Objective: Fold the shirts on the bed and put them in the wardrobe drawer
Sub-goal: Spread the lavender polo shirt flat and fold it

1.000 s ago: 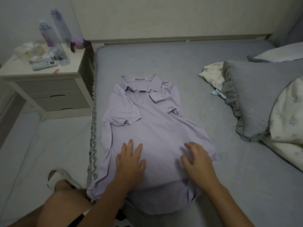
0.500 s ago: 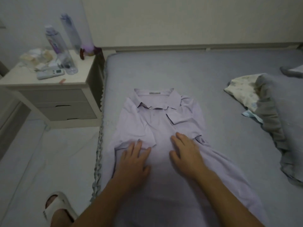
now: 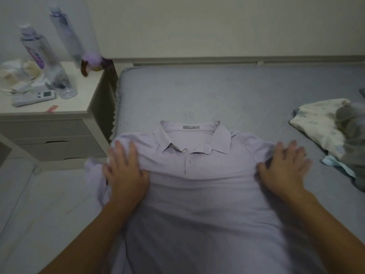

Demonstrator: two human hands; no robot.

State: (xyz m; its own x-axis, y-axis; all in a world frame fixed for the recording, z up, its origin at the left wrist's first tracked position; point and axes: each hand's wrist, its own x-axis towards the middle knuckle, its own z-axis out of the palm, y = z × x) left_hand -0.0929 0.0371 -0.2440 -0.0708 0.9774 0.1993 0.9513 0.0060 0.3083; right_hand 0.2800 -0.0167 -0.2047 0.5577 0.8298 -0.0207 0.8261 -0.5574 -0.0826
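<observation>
From the head camera, a light purple shirt [image 3: 197, 194] lies flat on the grey bed [image 3: 217, 95], front side up, filling the middle and bottom of the frame. Its collar points to the top of the frame. The left hand [image 3: 124, 173] lies flat on the shirt's shoulder at middle left, fingers straight and spread, pressing the cloth down. The right hand [image 3: 284, 169] does the same on the other shoulder at middle right. It is blurry, so I think its fingers are flat too, but the thumb may be tucked into the cloth. Neither hand seems to hold anything.

At upper left stands a bedside table [image 3: 65, 115] with bottles [image 3: 45, 60] and a remote [image 3: 33, 96]. A flowery cloth [image 3: 316, 123] lies at the right edge.

The job looks like it has only just begun. The shirt is spread out but not folded yet. The sleeves and body must be folded, then it goes in the drawer. No wardrobe shows here.
</observation>
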